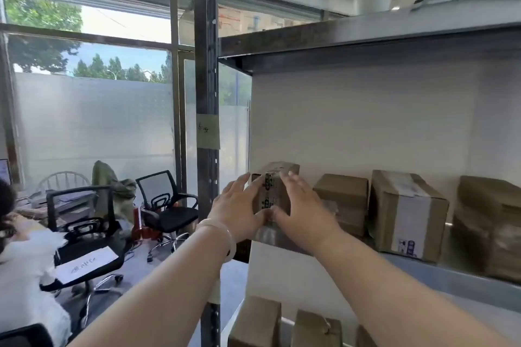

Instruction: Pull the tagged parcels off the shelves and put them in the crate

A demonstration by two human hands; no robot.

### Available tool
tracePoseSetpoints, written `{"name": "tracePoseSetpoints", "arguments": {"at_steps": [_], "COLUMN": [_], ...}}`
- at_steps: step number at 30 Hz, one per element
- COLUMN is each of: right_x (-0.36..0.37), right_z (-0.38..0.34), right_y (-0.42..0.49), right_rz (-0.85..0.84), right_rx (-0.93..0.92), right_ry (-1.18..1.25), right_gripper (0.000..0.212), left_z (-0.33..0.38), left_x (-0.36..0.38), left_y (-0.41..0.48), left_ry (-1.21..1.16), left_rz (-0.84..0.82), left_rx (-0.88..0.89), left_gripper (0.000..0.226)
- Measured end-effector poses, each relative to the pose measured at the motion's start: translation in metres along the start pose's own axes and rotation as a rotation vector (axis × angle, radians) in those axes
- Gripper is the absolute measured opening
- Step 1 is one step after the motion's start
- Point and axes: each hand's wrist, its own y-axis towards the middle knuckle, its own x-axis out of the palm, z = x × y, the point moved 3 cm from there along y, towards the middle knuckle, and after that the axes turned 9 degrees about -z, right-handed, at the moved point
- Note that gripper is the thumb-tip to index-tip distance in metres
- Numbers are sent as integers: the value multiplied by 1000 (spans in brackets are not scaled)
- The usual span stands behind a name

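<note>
Parcel clasped at left end of shelf

Pulling step was in hand: the left hand and right hand flanked the small taped parcel, which stood just right of the frame's centre. Fingers lay straight, pressed flat along its two sides, thumbs meeting low on its front. Judged next: squeeze evenly, draw it clear of the neighbouring box, then find the crate, which was out of view

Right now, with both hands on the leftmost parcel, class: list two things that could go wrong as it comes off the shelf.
1. The left hand and right hand press the parcel with straight fingers, so it might slip.
2. It sits by the steel upright; the left hand could knock it.
</note>
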Motion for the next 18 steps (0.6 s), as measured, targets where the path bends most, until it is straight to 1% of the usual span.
{"name": "tracePoseSetpoints", "arguments": {"at_steps": [4,8,10,12,14,18], "right_x": [8,12,17,24,29,29], "right_z": [6,15,21,28,32,30], "right_y": [29,55,65,73,76,75], "right_rz": [48,179,185,147,125,200], "right_rx": [63,166,254,360,422,433], "right_ry": [113,316,446,553,601,620], "right_gripper": [69,69,69,67,64,58], "left_z": [-12,-19,-22,-25,-27,-29], "left_x": [-7,6,16,23,26,24], "left_y": [31,56,64,71,75,75], "left_ry": [-146,-313,-407,-468,-514,-632], "left_rz": [59,59,38,20,24,71], "left_rx": [-1,24,39,50,68,100], "left_gripper": [73,64,62,58,51,38]}}
